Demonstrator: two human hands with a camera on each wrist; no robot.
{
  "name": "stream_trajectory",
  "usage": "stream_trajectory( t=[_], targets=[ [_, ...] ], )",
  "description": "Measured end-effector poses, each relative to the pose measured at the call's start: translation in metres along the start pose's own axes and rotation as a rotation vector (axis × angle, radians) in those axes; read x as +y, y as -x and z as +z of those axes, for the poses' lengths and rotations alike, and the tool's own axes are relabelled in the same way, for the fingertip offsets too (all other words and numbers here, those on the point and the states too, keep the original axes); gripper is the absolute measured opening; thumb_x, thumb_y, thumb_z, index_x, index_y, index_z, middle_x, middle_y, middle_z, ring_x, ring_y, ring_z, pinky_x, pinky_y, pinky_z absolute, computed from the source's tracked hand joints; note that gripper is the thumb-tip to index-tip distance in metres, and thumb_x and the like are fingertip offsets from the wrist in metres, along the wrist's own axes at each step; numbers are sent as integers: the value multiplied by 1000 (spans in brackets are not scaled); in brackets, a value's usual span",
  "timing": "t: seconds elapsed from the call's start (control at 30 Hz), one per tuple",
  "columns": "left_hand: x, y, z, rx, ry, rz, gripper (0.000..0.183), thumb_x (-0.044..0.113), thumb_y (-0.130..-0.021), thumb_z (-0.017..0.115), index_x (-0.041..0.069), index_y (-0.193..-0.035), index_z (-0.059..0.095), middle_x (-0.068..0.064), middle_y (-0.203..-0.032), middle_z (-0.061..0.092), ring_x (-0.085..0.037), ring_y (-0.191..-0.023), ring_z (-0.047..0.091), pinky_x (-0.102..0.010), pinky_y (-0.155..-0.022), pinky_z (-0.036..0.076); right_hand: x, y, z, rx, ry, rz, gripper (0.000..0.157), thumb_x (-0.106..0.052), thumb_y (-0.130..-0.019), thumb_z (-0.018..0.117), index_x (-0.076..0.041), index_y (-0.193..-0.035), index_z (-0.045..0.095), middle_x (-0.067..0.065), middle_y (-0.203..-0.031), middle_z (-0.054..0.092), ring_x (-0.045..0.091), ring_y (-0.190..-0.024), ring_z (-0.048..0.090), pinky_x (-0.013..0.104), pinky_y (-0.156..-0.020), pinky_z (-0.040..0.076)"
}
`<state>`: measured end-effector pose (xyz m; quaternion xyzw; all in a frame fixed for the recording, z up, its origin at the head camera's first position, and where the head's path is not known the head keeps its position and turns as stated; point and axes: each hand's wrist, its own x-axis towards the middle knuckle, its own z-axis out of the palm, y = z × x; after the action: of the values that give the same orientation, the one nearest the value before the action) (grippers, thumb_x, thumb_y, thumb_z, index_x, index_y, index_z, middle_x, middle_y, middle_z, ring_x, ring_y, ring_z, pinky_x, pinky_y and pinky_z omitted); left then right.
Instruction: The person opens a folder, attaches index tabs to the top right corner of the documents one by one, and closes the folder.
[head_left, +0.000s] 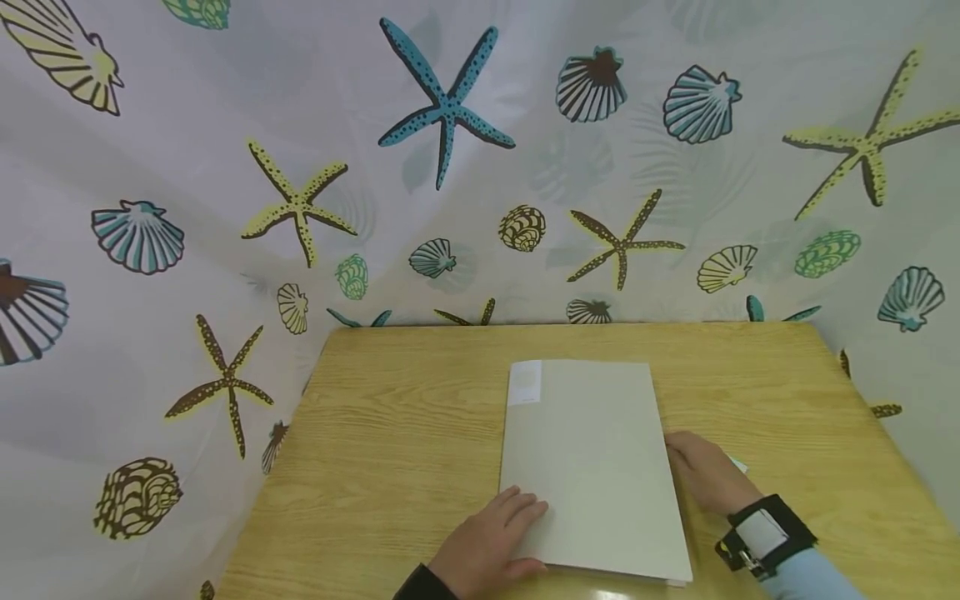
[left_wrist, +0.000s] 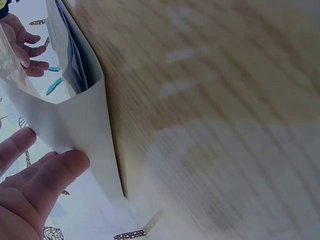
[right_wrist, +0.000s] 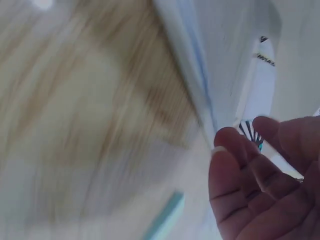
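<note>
A pale grey-cream folder (head_left: pixel 585 467) with a small white label (head_left: pixel 524 382) at its upper left lies on the table. My left hand (head_left: pixel 489 546) rests on its lower left part, fingers extended over the cover. At the folder's right edge is my right hand (head_left: pixel 708 473). In the right wrist view, that hand's (right_wrist: pixel 265 185) fingers are loosely bent beside the edge, with thumb and fingers apart. The left wrist view shows the spine (left_wrist: pixel 75 120) and papers (left_wrist: pixel 75 60) between the covers.
The wooden table (head_left: pixel 390 417) extends around the folder. A teal strip (right_wrist: pixel 165 215) of something lies by the right hand, mostly hidden in the head view. A white cloth (head_left: pixel 480 250) printed with starfish and shells hangs behind and along the sides.
</note>
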<state>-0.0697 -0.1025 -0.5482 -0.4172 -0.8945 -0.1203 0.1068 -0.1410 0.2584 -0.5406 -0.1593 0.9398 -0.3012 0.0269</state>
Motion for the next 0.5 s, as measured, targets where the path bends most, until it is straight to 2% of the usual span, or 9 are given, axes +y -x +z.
stream_trajectory(
  t=[0.13,0.27,0.37,0.5],
  targets=[
    [0,1,2,29,0,18,67,57,-87,56,13,-135,44,-4,-129,53,-24,-121,47,-32,-94,44,-1,0,2,-40,-122,65,39,-26,-103,37,-2,-131,49,21,-124,56,38,-112,52,54,-87,46],
    [0,1,6,54,35,17,74,57,-83,62,12,-137,41,-5,-128,51,-21,-120,46,-29,-94,45,-8,0,0,-87,-324,138,50,-42,-102,36,-5,-134,47,17,-123,58,32,-108,55,49,-85,48],
    [2,0,10,53,58,-9,87,62,-74,69,13,-140,37,-6,-130,49,-19,-120,45,-27,-91,46,-19,0,-3,-109,-455,149,50,-41,-101,39,-5,-134,46,16,-121,59,28,-105,56,44,-82,49],
    [7,-5,14,33,59,-43,94,61,-68,74,16,-141,35,-7,-132,46,-19,-122,42,-30,-92,46,-33,1,-6,-126,-512,130,48,-40,-101,39,-6,-135,45,16,-125,56,28,-110,53,42,-82,48]
  ],
)
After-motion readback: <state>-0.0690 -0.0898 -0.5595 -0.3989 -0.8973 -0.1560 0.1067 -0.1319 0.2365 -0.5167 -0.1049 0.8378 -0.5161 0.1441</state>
